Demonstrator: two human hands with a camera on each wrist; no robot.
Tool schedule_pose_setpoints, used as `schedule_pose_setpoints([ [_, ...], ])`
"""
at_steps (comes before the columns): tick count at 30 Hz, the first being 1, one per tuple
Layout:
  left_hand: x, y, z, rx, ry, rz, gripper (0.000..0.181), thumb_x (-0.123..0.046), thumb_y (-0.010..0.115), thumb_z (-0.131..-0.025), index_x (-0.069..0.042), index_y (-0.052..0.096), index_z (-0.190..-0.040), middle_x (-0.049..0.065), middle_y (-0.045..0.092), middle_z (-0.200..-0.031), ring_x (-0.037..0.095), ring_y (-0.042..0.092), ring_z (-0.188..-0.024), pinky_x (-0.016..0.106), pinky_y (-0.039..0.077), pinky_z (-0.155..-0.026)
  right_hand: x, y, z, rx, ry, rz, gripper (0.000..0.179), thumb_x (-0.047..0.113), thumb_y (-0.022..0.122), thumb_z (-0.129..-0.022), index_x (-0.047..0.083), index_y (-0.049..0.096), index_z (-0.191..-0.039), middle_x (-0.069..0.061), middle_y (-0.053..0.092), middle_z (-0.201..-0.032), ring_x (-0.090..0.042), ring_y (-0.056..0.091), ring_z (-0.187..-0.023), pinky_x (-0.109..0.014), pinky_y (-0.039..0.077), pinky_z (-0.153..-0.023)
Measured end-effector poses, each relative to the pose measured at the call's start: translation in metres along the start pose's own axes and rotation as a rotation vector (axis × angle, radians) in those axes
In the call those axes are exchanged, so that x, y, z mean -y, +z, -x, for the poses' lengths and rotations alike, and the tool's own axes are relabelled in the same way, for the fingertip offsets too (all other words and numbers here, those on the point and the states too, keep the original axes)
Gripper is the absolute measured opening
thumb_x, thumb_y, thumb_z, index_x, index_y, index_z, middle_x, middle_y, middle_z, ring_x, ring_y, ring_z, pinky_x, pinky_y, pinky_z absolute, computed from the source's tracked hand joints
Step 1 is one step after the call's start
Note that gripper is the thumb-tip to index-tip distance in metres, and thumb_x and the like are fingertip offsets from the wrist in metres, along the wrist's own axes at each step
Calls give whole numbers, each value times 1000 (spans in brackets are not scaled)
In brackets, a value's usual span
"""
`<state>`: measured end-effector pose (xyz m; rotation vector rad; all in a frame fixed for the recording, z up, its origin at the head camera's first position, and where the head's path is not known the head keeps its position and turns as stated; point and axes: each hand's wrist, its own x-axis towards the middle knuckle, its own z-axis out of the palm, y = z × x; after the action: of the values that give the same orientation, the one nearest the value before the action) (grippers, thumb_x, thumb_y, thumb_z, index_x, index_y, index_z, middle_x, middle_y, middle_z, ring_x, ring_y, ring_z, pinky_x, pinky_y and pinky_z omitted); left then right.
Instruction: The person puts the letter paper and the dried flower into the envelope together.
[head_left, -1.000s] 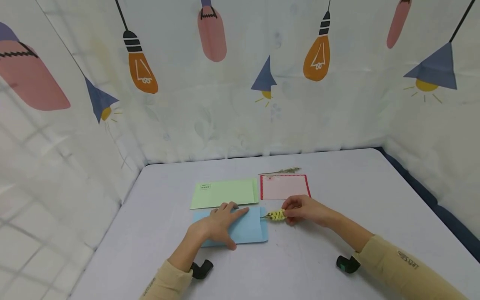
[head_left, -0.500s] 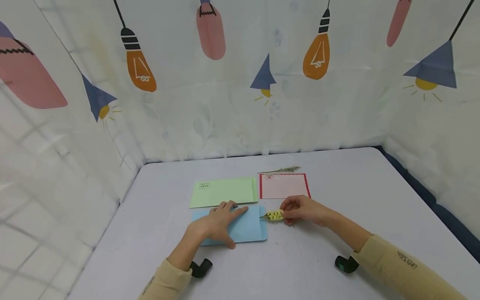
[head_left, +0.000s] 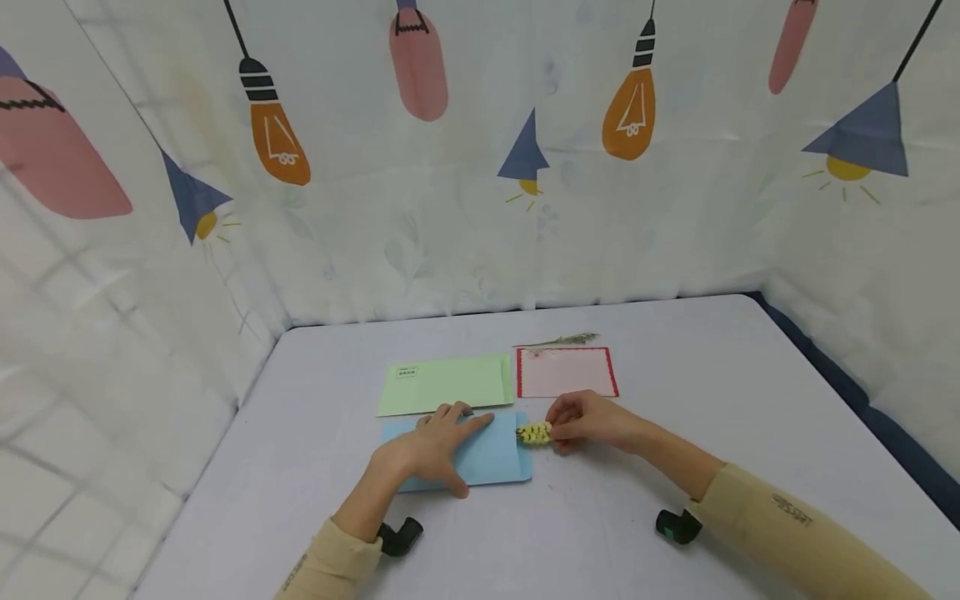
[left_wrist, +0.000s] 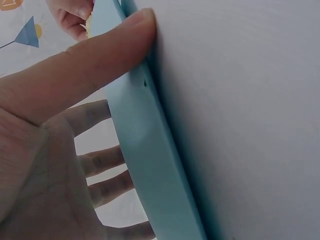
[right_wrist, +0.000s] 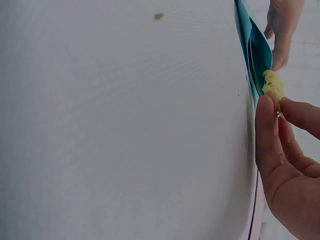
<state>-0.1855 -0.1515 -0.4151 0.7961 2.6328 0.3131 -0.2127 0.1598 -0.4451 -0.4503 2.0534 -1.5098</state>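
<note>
- right hand [head_left: 588, 421] pinches yellow flower [head_left: 533, 433] at the right-end mouth of the blue envelope [head_left: 491, 457];
- left hand [head_left: 433, 447] rests on blue envelope, fingers spread;
- green envelope [head_left: 446, 384] just beyond blue envelope;
- red-edged card [head_left: 566, 374] beyond its right end

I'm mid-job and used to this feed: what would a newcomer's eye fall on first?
Probably the two orange light bulbs printed high on the white backdrop. On the table, the eye would likely go to the yellow flower sprig pinched by the right hand at the right end of the blue envelope, on which the left hand rests. Behind, a green envelope lies left of a red-bordered card.
</note>
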Motion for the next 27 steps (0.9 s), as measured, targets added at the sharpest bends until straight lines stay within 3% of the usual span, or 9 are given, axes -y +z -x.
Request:
schedule_pose_setpoints([
  [19,-2,3,0,1,3,14,107,-33,95,-74,-22,35,-162,12,33,-155,34,31,-142,62,30,-110,0,2,2,-1,51,51,20,11,72,-97,-2,63,-108,-14,71,-87,-24,69,-72,-35,60,-74],
  [27,2,3,1,-7,-28,6,106,-35,95,-74,-26,35,-162,10,33,-154,32,31,-142,60,31,-110,12,15,-11,8,17,89,19,12,74,-95,0,65,-106,-12,72,-85,-25,70,-71,-34,60,-74],
])
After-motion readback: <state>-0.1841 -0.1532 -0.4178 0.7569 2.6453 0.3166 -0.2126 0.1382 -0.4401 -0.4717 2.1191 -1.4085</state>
